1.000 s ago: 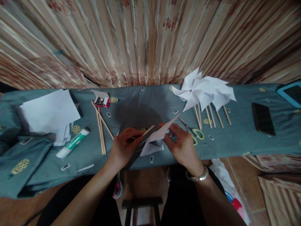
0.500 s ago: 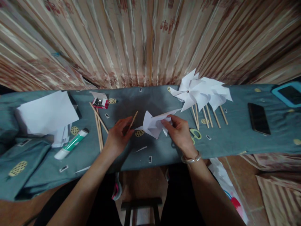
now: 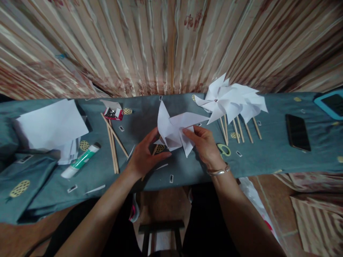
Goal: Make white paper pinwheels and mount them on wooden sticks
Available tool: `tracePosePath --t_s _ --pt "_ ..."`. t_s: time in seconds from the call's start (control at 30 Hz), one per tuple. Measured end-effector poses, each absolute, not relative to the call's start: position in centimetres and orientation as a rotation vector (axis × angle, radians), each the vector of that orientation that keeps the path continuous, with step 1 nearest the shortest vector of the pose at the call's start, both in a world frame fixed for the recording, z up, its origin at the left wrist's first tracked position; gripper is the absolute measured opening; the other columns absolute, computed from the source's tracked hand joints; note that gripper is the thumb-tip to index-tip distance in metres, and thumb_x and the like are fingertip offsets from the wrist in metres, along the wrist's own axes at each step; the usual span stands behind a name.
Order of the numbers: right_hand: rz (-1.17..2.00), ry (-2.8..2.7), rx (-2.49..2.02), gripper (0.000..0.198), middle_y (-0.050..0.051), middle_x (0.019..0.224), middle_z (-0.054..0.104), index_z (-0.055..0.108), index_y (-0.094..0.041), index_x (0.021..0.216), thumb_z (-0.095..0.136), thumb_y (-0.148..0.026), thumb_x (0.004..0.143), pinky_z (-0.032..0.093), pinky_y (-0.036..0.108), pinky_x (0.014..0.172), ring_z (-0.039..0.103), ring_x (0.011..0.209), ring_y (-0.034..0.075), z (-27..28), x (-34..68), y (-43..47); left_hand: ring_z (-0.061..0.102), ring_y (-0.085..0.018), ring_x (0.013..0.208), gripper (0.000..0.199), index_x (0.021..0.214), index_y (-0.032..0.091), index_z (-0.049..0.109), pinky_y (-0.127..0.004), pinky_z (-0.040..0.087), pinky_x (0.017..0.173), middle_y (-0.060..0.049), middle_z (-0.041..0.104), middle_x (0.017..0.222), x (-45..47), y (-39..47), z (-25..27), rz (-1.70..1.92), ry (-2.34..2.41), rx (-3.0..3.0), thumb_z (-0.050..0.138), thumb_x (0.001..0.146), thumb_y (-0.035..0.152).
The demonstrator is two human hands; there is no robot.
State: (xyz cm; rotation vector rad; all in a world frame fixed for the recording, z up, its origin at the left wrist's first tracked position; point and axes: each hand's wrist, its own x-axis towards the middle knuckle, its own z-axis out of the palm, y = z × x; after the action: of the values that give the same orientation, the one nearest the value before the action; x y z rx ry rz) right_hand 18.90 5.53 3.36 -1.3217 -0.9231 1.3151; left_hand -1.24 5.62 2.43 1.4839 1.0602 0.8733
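Observation:
A white paper pinwheel [image 3: 175, 130] with folded blades is held up over the middle of the table. My right hand [image 3: 205, 142] pinches its right side between thumb and fingers. Left of it, my left hand [image 3: 146, 151] has a thin wooden stick [image 3: 155, 149] in it; the stick slants behind the thumb and is partly hidden. The left thumb reaches toward the pinwheel's lower edge, and I cannot tell whether it touches. Finished white pinwheels [image 3: 227, 101] on wooden sticks lie at the back right, overlapping one another.
Several loose sticks [image 3: 112, 150] lie left of my hands, near an open red box of metal pins [image 3: 114, 113]. A glue stick [image 3: 80, 160] and white paper sheets [image 3: 53, 125] are farther left. Green-handled scissors [image 3: 224, 150], a phone [image 3: 298, 132] and a blue-framed device [image 3: 331, 104] are right.
The pinwheel has turned and opened out to face me more. My left hand has moved right, closer to it, with the thumb stretched out and the stick now lower.

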Motion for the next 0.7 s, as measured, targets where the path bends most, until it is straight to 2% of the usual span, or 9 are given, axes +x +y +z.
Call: tracePosePath --t_s 0.17,0.27,0.57,0.7 --pt "1.337 -0.880 -1.321 0.026 -0.002 0.065 0.066 0.069 -0.020 0.072 0.078 -0.044 0.070 0.044 0.028 0.058 0.056 0.059 0.014 2.9 19.2 5.3 0.053 -0.030 0.133 0.076 0.139 0.019 0.054 -0.040 0.038 0.115 -0.011 0.058 0.143 -1.4 6.0 2.2 0.878 0.955 1.421 0.084 0.070 0.030" --pt "1.321 -0.902 -1.330 0.027 -0.002 0.066 0.066 0.069 -0.020 0.073 0.078 -0.045 0.070 0.044 0.028 0.058 0.057 0.059 0.014 2.6 19.3 5.4 0.053 -0.029 0.132 0.069 0.137 0.019 0.056 -0.040 0.038 0.114 -0.011 0.059 0.141 -1.4 6.3 2.0 0.856 0.940 1.450 0.080 0.074 0.031" --pt "1.340 -0.882 -1.299 0.035 -0.004 0.064 0.065 0.071 -0.019 0.076 0.081 -0.051 0.067 0.046 0.026 0.059 0.057 0.060 0.012 2.1 19.7 5.5 0.067 -0.029 0.110 0.042 0.115 0.017 0.072 -0.037 0.048 0.099 -0.008 0.075 0.115 0.1 6.9 2.7 0.878 0.981 1.458 0.076 0.078 0.037" --pt "1.392 -0.866 -1.256 0.033 -0.003 0.066 0.067 0.071 -0.019 0.076 0.082 -0.049 0.067 0.047 0.025 0.060 0.059 0.061 0.012 2.5 19.8 5.3 0.071 -0.027 0.100 0.035 0.102 0.017 0.076 -0.035 0.052 0.093 -0.007 0.078 0.101 0.6 6.9 3.1 0.910 1.000 1.365 0.079 0.074 0.037"
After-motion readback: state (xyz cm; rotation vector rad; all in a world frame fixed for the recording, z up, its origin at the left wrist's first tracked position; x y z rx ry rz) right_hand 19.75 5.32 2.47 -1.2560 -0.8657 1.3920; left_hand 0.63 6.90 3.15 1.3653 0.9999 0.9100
